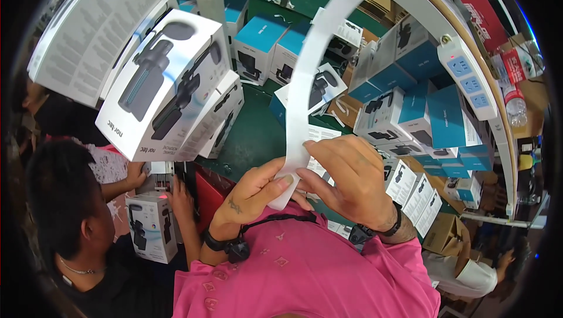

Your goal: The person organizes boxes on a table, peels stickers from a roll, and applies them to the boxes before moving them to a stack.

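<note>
Head view: the person's left hand (253,192) and right hand (346,177) meet just above a pink shirt (305,271), both pinching the lower end of a long white paper strip (305,77). The left thumb and forefinger close narrowly on the strip's bottom corner; the right hand's fingers curl over its edge from the other side, thumb pressed against the paper. From that grip the strip rises and arcs away toward the far right, over the green table (252,136).

Stacks of white and blue product boxes (399,113) crowd the table's right side and far edge, and a taller stack of white boxes (170,83) printed with a dark handheld device leans at the left edge. A white power strip (466,77) is fixed to a curved rail on the right. At the near left corner another person's hands (141,174) work at a small white box (151,224), well apart from the strip.

Judging from the grip, the step in hand looks like separating or peeling something at the strip's end, perhaps a label from its backing. The next move would call for a firm pinch from one hand while the other draws a layer off cleanly, without creasing the paper.
</note>
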`<action>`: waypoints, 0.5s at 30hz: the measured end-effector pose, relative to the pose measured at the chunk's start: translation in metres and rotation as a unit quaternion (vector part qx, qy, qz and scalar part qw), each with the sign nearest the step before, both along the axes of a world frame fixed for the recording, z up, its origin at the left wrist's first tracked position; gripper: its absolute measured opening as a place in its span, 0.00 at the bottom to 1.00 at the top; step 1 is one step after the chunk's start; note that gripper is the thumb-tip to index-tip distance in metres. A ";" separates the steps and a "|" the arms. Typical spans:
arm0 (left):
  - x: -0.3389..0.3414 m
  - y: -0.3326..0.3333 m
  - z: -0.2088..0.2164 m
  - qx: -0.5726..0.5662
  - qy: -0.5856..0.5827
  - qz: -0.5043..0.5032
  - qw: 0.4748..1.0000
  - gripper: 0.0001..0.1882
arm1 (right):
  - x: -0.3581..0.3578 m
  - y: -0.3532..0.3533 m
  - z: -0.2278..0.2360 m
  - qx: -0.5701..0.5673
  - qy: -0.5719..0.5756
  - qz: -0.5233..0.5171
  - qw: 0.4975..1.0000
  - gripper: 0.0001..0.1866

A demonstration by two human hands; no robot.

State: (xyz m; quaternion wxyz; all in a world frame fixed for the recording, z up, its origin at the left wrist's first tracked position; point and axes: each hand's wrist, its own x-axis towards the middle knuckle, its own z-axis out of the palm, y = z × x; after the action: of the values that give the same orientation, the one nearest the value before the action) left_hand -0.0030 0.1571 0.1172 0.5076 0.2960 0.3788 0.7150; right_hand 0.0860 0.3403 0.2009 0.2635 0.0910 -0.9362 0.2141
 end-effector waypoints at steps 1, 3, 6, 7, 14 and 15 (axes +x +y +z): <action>-0.001 0.002 0.003 0.009 -0.007 -0.010 1.000 0.22 | 0.000 0.003 0.000 0.011 -0.003 0.002 1.000 0.24; -0.005 0.005 0.010 0.016 -0.013 -0.024 0.999 0.21 | 0.001 0.007 0.001 0.020 -0.005 0.000 1.000 0.24; -0.013 0.011 0.019 0.012 0.064 -0.044 0.997 0.20 | 0.002 0.012 0.008 0.018 -0.019 0.005 1.000 0.23; -0.016 0.012 0.022 -0.004 0.124 -0.049 0.991 0.20 | 0.002 0.013 0.011 0.035 -0.026 0.013 0.999 0.23; -0.026 0.018 0.030 -0.035 0.309 -0.045 0.949 0.18 | 0.002 0.025 0.029 0.142 -0.128 0.045 0.980 0.17; -0.027 0.019 0.030 -0.039 0.313 -0.046 0.948 0.18 | 0.001 0.027 0.031 0.141 -0.130 0.045 0.980 0.17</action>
State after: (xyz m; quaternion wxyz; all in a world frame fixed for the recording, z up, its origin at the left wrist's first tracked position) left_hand -0.0297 0.1761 0.1476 0.4069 0.5018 0.5318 0.5476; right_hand 0.0866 0.3671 0.2315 0.1145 0.1410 -0.9781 0.1020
